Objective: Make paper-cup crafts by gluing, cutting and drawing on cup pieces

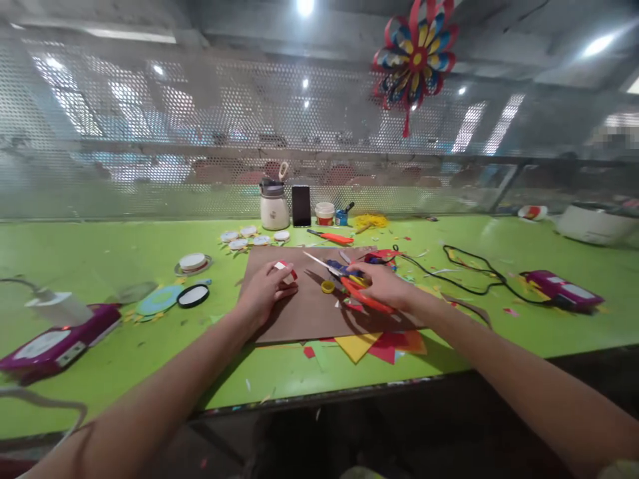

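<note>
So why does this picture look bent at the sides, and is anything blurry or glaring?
Head view: a wide lens bows the green table edge and stretches both forearms; ceiling lights flare white; the hands' shadows fall on the brown board; the left hand and right hand are fairly sharp, while the far right background is smeared.

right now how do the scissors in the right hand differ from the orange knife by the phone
The scissors have red handles and lie on the brown board under the right hand; the orange knife lies untouched on the green table further back. The scissors' blades are open and point left towards the left hand; the knife is a single straight body. Both are cutting tools lying flat.
</note>
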Tool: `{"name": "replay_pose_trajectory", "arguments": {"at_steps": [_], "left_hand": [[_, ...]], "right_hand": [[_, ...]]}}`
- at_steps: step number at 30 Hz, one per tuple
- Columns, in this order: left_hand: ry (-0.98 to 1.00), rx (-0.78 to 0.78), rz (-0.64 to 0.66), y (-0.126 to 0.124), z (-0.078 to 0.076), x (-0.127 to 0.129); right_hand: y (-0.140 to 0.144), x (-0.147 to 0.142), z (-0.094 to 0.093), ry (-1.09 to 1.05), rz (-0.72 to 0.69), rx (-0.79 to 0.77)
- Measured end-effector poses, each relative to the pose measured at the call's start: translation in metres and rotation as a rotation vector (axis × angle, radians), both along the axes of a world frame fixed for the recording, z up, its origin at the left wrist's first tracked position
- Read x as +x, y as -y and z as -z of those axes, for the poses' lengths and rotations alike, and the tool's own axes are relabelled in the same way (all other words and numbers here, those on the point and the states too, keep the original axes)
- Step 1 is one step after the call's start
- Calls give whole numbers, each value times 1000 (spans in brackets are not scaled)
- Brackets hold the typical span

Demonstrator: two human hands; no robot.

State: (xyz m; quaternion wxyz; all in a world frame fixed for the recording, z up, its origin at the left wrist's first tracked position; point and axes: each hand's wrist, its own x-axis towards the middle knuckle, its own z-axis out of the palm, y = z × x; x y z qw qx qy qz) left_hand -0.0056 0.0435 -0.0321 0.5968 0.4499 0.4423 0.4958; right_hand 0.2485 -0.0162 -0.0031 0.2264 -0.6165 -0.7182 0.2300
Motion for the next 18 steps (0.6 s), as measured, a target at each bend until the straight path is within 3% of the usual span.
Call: {"name": "replay_pose_trajectory", "arguments": {"at_steps": [3, 6, 11, 14, 18], "left_hand": [[-61, 1, 5, 4, -6, 4], [-140, -36, 72, 2, -21, 3], [-245, -12, 131, -10, -43, 4], [-203, 80, 81, -12, -36, 7], [-85, 144, 31, -10, -14, 4]], "right_hand": [[-7, 2, -12, -193, -20, -20], [-19, 0, -20, -344, -10, 4], [-32, -6, -20, -452, 35, 79], [-21, -10, -19, -457, 13, 97], [5, -16, -18, -436, -25, 143]]}}
